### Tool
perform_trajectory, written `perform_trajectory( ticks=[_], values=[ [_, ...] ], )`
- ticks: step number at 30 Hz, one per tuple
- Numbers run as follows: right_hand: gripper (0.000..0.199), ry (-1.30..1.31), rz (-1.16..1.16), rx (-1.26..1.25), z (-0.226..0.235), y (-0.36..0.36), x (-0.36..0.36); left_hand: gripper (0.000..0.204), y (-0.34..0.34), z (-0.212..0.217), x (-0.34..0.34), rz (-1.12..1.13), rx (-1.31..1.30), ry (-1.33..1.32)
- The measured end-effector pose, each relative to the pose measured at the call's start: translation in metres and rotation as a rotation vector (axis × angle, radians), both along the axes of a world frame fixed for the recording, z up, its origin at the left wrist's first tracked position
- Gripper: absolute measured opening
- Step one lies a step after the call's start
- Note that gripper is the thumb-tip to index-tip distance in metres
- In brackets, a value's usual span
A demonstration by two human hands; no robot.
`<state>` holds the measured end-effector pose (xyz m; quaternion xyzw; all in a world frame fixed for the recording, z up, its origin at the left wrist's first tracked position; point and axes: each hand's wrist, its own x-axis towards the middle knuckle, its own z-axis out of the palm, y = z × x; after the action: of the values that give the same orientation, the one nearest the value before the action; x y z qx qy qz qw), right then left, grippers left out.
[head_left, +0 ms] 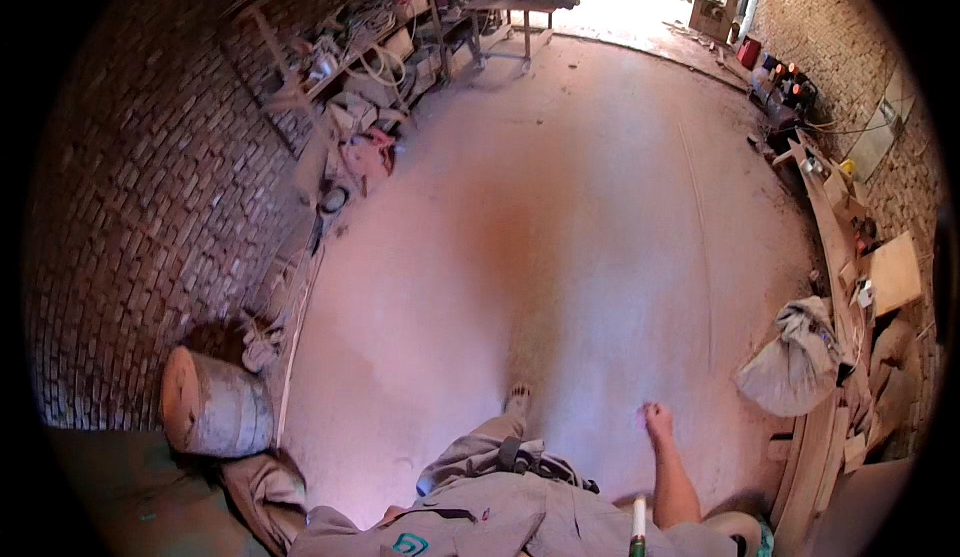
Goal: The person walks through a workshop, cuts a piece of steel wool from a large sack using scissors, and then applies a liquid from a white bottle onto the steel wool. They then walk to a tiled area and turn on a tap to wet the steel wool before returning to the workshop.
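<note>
My right hand (656, 418) hangs low ahead of me on the right, over the floor. Its fingers look curled closed; anything inside them is hidden or too small to make out. Of my left arm (392, 513) only a small patch of skin shows beside my grey shirt (520, 517), and the left hand itself is out of sight. One foot (517, 397) is stretched forward on the dusty floor (430, 287). A slim white stick with a green end (638, 529) stands out in front of my chest on the right.
A drum (225, 407) stands at the left brick wall. Cluttered shelves (370, 52) and a table (515, 2) are farther off. On the right lie a tied sack (790, 367), long planks (825, 447) and a dark machine (790, 92). A bright doorway (620, 2) opens at the far end.
</note>
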<state>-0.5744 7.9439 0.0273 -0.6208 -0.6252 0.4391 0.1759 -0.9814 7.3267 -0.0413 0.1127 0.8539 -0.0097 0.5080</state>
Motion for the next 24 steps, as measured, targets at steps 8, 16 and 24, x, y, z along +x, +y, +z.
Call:
perform_trajectory(
  ticks=[8, 16, 24],
  values=[
    [0.031, -0.385, 0.215, -0.484, -0.079, -0.009, -0.012, 0.041, 0.566, 0.108, -0.249, 0.045, 0.638, 0.044],
    [0.028, -0.33, 0.211, -0.584, -0.073, 0.241, -0.085, 0.03, 0.862, 0.123, -0.322, 0.146, 0.729, 0.184],
    [0.022, -0.231, 0.006, -0.32, -0.005, 0.742, -0.193, 0.029, 0.901, 0.025, -0.248, -0.282, 0.102, 0.024]
  ],
)
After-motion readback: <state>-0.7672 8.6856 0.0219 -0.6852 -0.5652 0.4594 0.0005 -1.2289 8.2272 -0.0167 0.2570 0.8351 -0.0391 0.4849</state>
